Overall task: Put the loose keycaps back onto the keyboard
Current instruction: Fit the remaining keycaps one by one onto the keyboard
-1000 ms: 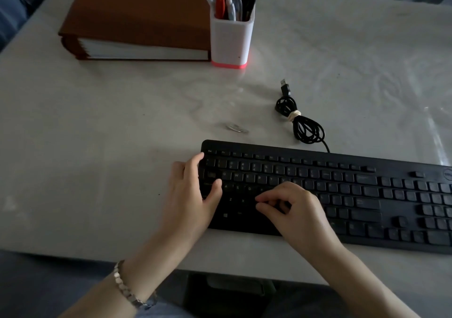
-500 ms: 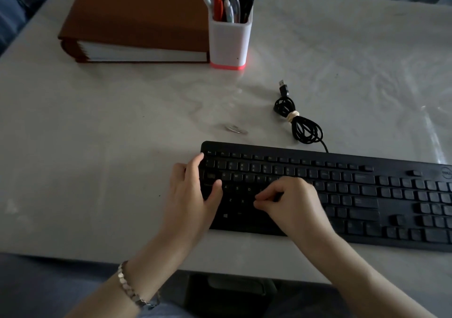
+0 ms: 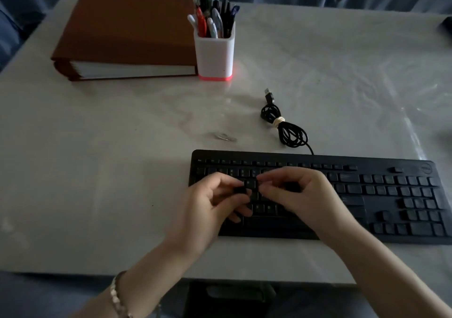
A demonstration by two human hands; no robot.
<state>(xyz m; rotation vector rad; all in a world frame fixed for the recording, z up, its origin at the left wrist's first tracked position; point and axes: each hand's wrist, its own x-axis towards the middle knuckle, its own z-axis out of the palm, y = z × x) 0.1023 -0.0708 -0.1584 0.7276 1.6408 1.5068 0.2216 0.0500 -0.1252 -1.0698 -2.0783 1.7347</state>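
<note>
A black keyboard [image 3: 381, 195] lies on the white table, at the right of the head view. Both my hands hover over its left half. My left hand [image 3: 205, 212] pinches a small black keycap [image 3: 241, 190] between thumb and fingertips. My right hand [image 3: 303, 198] is curled, its thumb and fingertips drawn together just right of that keycap. I see nothing between them, and whether they touch the keycap is unclear. The keys under both hands are hidden.
The keyboard's coiled black cable [image 3: 291, 134] with its USB plug [image 3: 269, 95] lies behind it. A small shiny metal piece [image 3: 225, 136] sits to the left of the cable. Further back stand a white pen holder [image 3: 215, 51] and a thick brown binder [image 3: 127, 31].
Both hands have lifted off the keyboard and come together over its left half. My left hand, earlier resting flat at the keyboard's left end, now pinches a keycap.
</note>
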